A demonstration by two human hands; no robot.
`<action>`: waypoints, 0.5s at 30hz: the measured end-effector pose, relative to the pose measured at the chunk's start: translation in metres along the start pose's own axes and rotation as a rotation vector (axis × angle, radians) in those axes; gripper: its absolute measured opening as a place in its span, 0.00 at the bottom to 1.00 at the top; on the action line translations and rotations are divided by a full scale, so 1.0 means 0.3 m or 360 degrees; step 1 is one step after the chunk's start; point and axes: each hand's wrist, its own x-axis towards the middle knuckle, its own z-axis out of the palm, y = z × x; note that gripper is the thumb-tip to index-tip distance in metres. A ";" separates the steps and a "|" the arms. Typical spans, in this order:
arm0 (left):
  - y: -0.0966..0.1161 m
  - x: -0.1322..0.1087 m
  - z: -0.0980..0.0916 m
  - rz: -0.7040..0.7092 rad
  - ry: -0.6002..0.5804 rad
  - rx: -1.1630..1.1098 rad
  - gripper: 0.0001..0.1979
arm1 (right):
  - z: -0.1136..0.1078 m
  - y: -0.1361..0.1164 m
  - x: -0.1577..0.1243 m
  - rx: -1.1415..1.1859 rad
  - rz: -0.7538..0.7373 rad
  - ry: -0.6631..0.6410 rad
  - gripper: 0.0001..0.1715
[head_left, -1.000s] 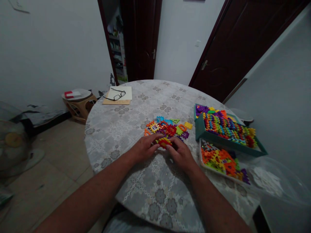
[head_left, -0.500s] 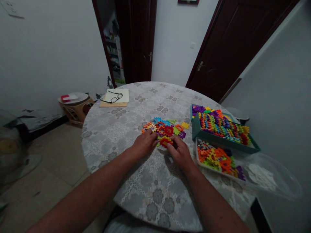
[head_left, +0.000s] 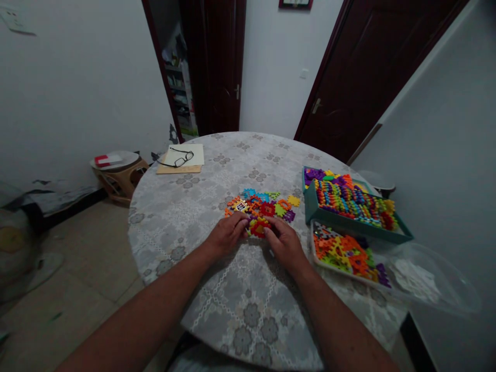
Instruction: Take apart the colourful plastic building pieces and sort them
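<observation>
Between both hands is a small cluster of interlocking plastic building pieces (head_left: pixel 258 227), red and yellow in front with purple and green at its left. My left hand (head_left: pixel 228 232) is closed, its fingertips pinching the left side of the cluster. My right hand (head_left: pixel 284 238) grips the right side, thumb in front and fingers behind. Just beyond lie loose pieces in orange, blue, green and purple, among them a red piece (head_left: pixel 267 208), a yellow piece (head_left: pixel 293 201) and a window-shaped piece (head_left: pixel 241 206). The fingertips partly hide the cluster.
At the right of the round table (head_left: pixel 217 191) stands a teal box (head_left: pixel 349 227) filled with colourful pieces. Nearer is a clear tub (head_left: pixel 313 248) of more pieces, beside a transparent lid (head_left: pixel 453 289). Glasses (head_left: pixel 180 161) rest on papers at the back left.
My left hand has drawn slightly nearer to me and now meets the cluster's left side, where purple shows. My right hand keeps its grip; the view has shifted slightly.
</observation>
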 end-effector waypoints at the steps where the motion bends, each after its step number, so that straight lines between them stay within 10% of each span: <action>1: 0.002 -0.002 0.007 0.0005 -0.0030 -0.0055 0.15 | -0.001 0.003 0.002 0.0004 -0.0005 -0.0003 0.19; 10: -0.017 0.002 -0.006 0.0072 -0.0227 -0.0189 0.17 | -0.005 0.027 0.006 0.0226 0.0267 -0.0251 0.17; 15: -0.043 0.034 -0.059 0.0171 0.0183 0.0216 0.11 | -0.011 -0.009 -0.001 0.0128 0.0276 -0.0276 0.15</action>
